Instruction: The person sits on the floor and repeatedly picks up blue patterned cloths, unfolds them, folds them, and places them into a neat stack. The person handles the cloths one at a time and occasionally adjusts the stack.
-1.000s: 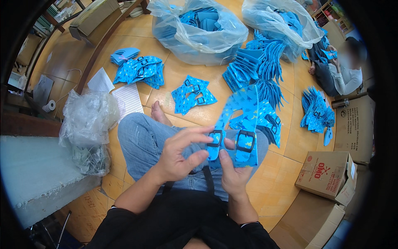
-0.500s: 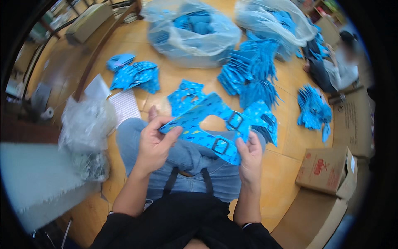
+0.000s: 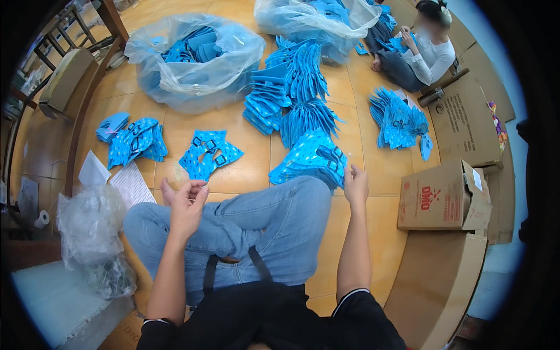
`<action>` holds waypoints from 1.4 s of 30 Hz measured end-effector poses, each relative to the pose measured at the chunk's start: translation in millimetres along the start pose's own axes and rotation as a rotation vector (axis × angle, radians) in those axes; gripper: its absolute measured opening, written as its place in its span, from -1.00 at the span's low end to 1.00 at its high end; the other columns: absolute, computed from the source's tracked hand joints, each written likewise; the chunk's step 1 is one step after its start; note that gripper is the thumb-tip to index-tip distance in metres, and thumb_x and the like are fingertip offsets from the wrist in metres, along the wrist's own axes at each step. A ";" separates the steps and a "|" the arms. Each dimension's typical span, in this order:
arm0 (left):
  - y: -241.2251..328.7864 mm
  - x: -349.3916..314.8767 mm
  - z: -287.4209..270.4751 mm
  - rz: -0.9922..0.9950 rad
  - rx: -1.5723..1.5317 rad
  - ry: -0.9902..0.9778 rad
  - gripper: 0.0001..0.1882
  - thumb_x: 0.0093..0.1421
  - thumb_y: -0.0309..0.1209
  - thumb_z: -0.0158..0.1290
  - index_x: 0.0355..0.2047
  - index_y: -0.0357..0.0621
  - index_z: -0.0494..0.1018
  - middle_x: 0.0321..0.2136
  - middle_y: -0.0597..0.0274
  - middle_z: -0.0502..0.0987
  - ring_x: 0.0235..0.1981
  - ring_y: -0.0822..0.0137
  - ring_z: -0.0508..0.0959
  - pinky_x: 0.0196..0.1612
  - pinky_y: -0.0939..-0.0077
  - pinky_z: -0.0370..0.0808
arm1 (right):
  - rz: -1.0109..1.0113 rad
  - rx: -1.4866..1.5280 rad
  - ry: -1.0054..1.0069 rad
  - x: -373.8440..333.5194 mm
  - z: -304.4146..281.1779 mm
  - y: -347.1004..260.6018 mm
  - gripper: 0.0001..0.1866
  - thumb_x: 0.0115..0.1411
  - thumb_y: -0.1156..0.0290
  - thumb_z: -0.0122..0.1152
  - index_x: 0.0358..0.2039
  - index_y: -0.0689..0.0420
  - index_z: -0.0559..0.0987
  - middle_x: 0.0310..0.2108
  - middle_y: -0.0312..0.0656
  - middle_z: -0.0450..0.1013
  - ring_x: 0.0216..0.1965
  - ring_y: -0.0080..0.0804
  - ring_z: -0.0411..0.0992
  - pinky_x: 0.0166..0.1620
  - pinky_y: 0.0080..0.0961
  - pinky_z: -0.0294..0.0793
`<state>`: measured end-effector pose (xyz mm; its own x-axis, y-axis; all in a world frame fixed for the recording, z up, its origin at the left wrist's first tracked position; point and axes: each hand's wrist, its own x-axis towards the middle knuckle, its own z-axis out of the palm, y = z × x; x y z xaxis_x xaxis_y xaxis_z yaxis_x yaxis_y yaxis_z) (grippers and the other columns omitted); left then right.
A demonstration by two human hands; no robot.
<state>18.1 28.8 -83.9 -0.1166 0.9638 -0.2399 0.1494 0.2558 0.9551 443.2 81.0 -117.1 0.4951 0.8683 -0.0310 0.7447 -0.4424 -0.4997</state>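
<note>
A stack of blue printed fabric pieces with black buckles (image 3: pixel 306 160) lies just beyond my right knee. At its right edge, my right hand (image 3: pixel 356 185) has finger and thumb closed on the corner of a piece. My left hand (image 3: pixel 188 207) hovers above my left shin with fingers loosely bent and apart, nothing visible in it. Beyond it on the floor is a single star-shaped blue piece with black buckles (image 3: pixel 204 169), lying flat and not touched by either hand.
Fanned blue stacks (image 3: pixel 306 119) stand ahead, with another pile (image 3: pixel 137 143) at left and one (image 3: pixel 396 119) at right. Clear plastic bags (image 3: pixel 233 84) hold more pieces. Cardboard boxes (image 3: pixel 437 251) line the right side. A person (image 3: pixel 429 55) sits at the far right.
The buckled piece that both hands held stretched out over my lap is no longer between them. My hands have moved apart, the right to the stack. The view has shifted right.
</note>
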 end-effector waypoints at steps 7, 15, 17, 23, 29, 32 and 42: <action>-57.0 47.0 -2.5 0.234 0.722 0.231 -0.53 0.06 -0.33 0.20 -0.02 -0.19 0.40 -0.24 0.01 0.51 -0.16 0.11 0.49 0.24 0.09 0.03 | -0.126 0.212 0.239 -3.2 24.2 28.9 -0.61 0.26 0.21 0.08 -0.07 0.28 0.52 -0.08 0.01 0.44 0.00 -0.14 0.39 0.08 -0.31 0.33; -111.3 113.7 12.9 -0.056 0.739 0.473 -0.33 0.00 -0.32 0.23 0.13 -0.11 0.27 0.13 -0.21 0.22 0.14 -0.17 0.27 0.17 0.10 0.26 | -0.207 0.318 0.373 -35.3 3.8 -33.0 -0.65 0.30 0.30 0.05 -0.03 0.29 0.48 -0.02 -0.03 0.41 0.03 -0.20 0.36 0.09 -0.33 0.31; -115.2 115.0 15.8 -0.069 0.745 0.513 -0.42 0.00 -0.33 0.22 0.06 -0.07 0.34 0.12 -0.20 0.23 0.15 -0.17 0.27 0.15 0.10 0.29 | -0.183 0.472 0.292 -54.7 6.0 -46.0 -0.68 0.29 0.36 0.06 -0.04 0.30 0.49 -0.02 -0.05 0.41 0.02 -0.24 0.37 0.07 -0.36 0.33; -113.4 116.3 14.7 0.035 0.689 0.570 -0.78 0.06 -0.33 0.14 -0.26 -0.05 0.52 0.03 -0.09 0.33 0.06 -0.12 0.33 0.06 0.11 0.33 | -0.279 0.578 0.157 -109.7 18.9 -71.3 -0.74 0.26 0.46 0.08 -0.08 0.30 0.51 -0.04 -0.06 0.41 -0.02 -0.30 0.37 0.01 -0.42 0.36; -116.0 109.2 16.5 -0.020 0.461 0.441 -0.72 0.05 -0.32 0.13 -0.22 -0.11 0.48 -0.19 -0.06 0.44 -0.08 -0.04 0.44 -0.03 0.15 0.38 | -0.275 0.790 -0.047 -128.6 17.9 -99.5 -0.75 0.28 0.44 0.08 -0.06 0.25 0.50 -0.09 -0.10 0.44 -0.07 -0.40 0.41 -0.07 -0.51 0.42; -127.9 111.5 20.7 -0.134 0.351 0.419 -0.62 0.04 -0.28 0.15 -0.14 -0.16 0.43 -0.18 -0.09 0.45 -0.10 -0.03 0.47 -0.04 0.17 0.40 | -0.123 1.031 -0.342 -133.8 11.8 -104.8 -0.74 0.31 0.41 0.05 -0.03 0.22 0.48 -0.13 -0.14 0.46 -0.11 -0.45 0.44 -0.10 -0.53 0.45; -133.4 124.8 17.1 -0.228 0.281 0.287 -0.64 0.02 -0.35 0.13 -0.18 -0.25 0.41 -0.32 -0.03 0.51 -0.24 0.11 0.54 -0.19 0.31 0.47 | 0.199 1.607 -0.856 -121.0 45.9 -84.4 -0.56 0.36 0.32 -0.06 0.20 0.16 0.23 -0.10 -0.09 0.45 -0.05 -0.32 0.44 -0.03 -0.38 0.48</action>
<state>0.5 116.3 -244.2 -0.4387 0.8306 -0.3430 0.3440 0.5079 0.7898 299.9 23.6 -110.9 -0.2103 0.9267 -0.3114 -0.6456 -0.3708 -0.6676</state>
